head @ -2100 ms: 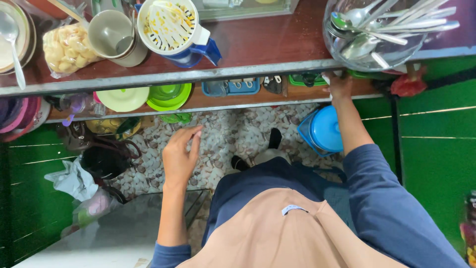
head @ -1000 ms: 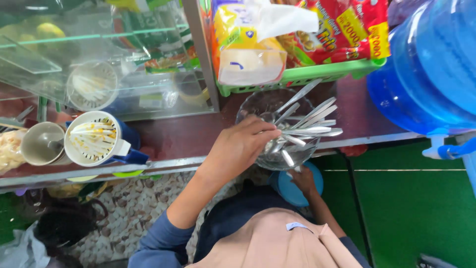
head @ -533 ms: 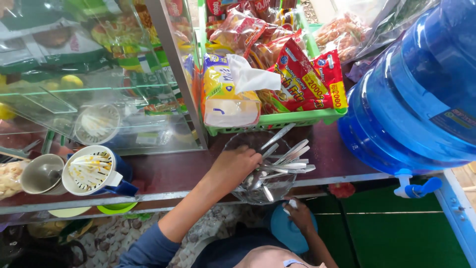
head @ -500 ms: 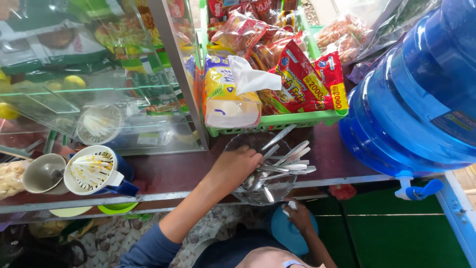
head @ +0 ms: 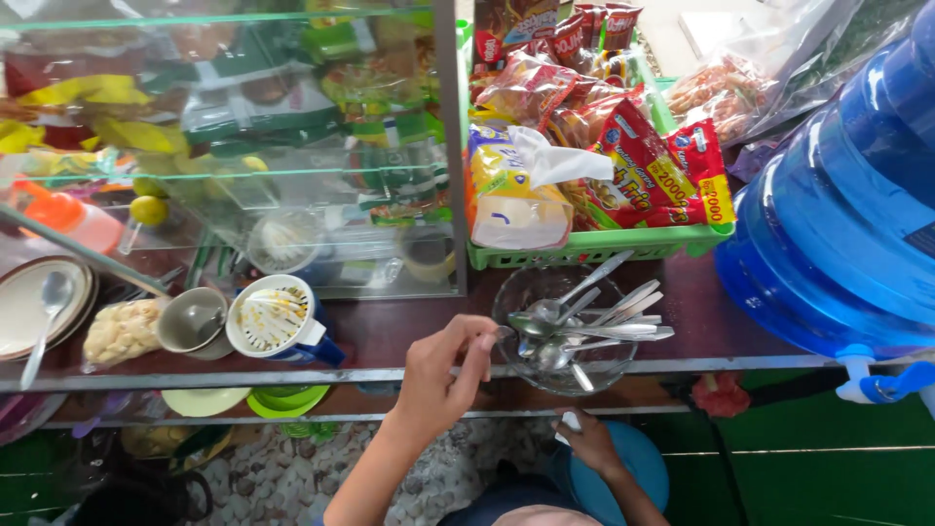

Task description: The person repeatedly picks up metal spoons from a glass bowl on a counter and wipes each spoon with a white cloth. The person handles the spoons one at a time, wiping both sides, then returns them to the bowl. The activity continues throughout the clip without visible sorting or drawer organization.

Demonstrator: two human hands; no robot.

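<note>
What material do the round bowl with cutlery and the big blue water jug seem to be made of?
The round clear bowl looks like glass, perhaps clear plastic: the cutlery shows through its glossy wall. The big blue water jug looks like translucent plastic, tinted and shiny with soft highlights.

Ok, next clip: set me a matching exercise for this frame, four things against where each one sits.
Things:
1. glass bowl of spoons
2. green basket of snack packets
3. blue water jug
4. citrus juicer

Places:
A. far right of the counter
B. behind the glass bowl, against the display case
C. left of the left hand, beside a grey cup
D. at the counter's front edge, by the left hand's fingertips

Pairs: 1-D, 2-B, 3-A, 4-C
</note>
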